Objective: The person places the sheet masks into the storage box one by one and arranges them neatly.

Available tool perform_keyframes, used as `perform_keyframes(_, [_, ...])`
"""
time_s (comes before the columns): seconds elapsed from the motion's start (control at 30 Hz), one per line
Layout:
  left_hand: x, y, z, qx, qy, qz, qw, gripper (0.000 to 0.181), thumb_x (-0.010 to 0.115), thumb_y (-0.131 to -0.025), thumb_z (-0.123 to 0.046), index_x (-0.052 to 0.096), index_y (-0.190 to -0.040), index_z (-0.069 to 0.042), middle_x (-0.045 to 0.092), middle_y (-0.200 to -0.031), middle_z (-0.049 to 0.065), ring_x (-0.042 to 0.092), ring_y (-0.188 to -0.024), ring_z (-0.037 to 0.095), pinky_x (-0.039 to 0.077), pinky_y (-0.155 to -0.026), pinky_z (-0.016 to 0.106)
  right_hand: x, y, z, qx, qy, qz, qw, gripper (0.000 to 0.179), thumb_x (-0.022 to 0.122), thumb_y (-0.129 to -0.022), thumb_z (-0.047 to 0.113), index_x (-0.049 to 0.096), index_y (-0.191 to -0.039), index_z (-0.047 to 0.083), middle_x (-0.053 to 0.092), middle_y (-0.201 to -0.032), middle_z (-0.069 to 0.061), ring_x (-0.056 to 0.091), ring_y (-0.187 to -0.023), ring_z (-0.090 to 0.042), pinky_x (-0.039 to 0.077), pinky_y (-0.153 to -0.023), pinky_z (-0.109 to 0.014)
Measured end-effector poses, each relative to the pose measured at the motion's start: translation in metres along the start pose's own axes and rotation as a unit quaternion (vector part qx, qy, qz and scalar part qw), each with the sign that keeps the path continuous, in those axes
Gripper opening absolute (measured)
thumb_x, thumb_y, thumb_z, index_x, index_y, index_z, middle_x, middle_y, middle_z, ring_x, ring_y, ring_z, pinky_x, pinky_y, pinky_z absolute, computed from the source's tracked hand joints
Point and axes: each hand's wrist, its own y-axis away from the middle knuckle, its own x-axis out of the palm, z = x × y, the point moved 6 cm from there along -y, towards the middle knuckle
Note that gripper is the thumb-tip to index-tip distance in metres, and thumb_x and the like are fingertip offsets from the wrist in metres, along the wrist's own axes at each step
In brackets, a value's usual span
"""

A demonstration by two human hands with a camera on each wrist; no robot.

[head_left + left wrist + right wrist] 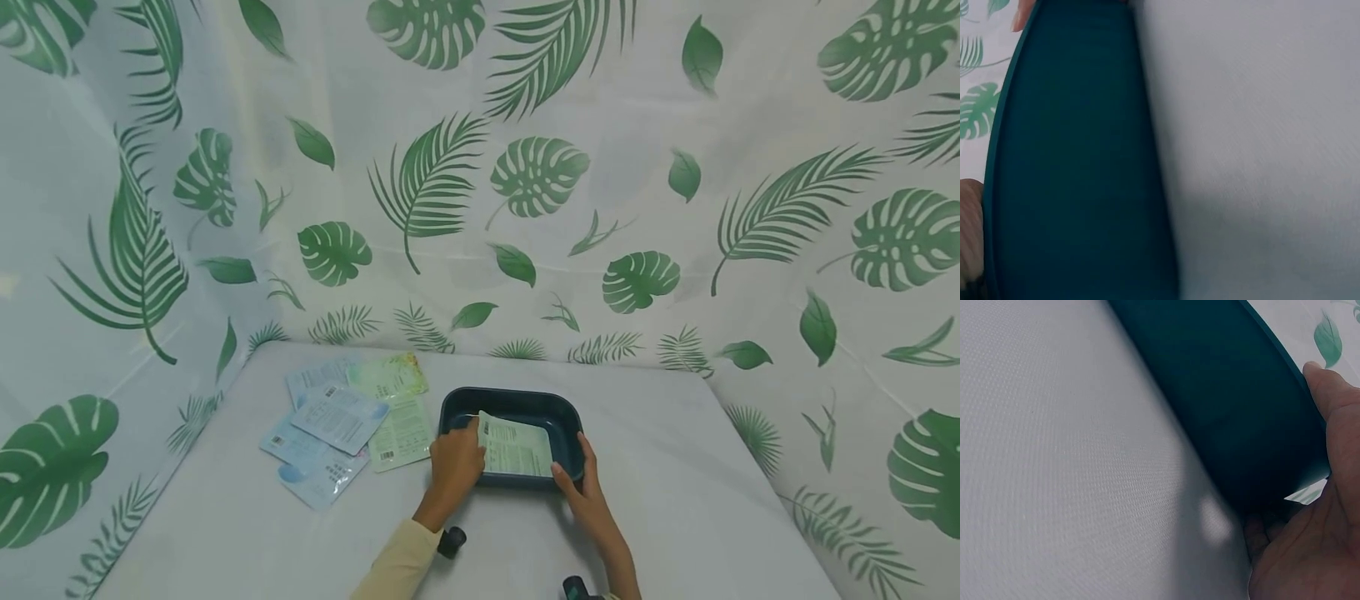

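A dark teal tray (566,417) stands on the white table with a pale green sheet mask packet (517,448) inside it, the packet's upper left corner raised. My left hand (456,458) reaches over the tray's left side and pinches the packet's left edge; its fingertips are partly hidden. Around the tray's front right corner my right hand (588,492) grips, thumb over the rim and fingers along the outer side. In the right wrist view the right hand (1316,519) holds the tray wall (1229,406). The left wrist view shows mostly the tray's outer wall (1079,150).
Left of the tray lies an overlapping pile of mask packets: several blue-white packets (341,417), a yellow-green packet (390,375) and another pale green packet (405,433). A leaf-printed curtain (450,317) rises behind the table (660,467) and along its sides.
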Motion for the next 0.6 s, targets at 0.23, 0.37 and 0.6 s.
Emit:
perform_keyframes(0.23, [0.0036, -0.0021, -0.001, 0.01, -0.017, 0.012, 0.9997, 0.044, 0.076, -0.081, -0.017, 0.066, -0.124, -0.01, 0.075, -0.087, 0.009, 0.067, -0.066, 0.026, 0.045, -0.053, 0.038, 0.0007, -0.0009, -0.0016, 0.005, 0.003, -0.004, 1.0, 0.083, 0.054, -0.098, 0.044, -0.002, -0.157, 0.028, -0.004, -0.165, -0.015, -0.002, -0.15, -0.043, 0.007, -0.114, -0.067])
perform_keyframes(0.37, [0.0026, -0.0026, -0.0025, 0.024, -0.033, 0.023, 0.9989, 0.042, 0.077, -0.08, -0.018, 0.068, -0.121, -0.011, 0.075, -0.087, 0.008, 0.068, -0.069, 0.027, 0.047, -0.054, 0.039, 0.0012, 0.0001, -0.0001, 0.004, -0.002, -0.002, 1.0, 0.082, 0.053, -0.098, 0.044, -0.002, -0.157, 0.029, -0.004, -0.165, -0.015, -0.002, -0.15, -0.043, 0.007, -0.113, -0.069])
perform_keyframes(0.6, [0.0068, -0.0081, -0.0027, 0.04, -0.048, 0.059, 0.9963, 0.043, 0.077, -0.08, -0.021, 0.067, -0.121, -0.012, 0.074, -0.084, 0.007, 0.066, -0.067, 0.024, 0.046, -0.054, 0.038, 0.0018, 0.0006, 0.0034, 0.009, -0.01, 0.002, 0.9999, 0.082, 0.053, -0.098, 0.046, -0.002, -0.157, 0.032, -0.005, -0.165, -0.013, -0.003, -0.15, -0.042, 0.006, -0.113, -0.069])
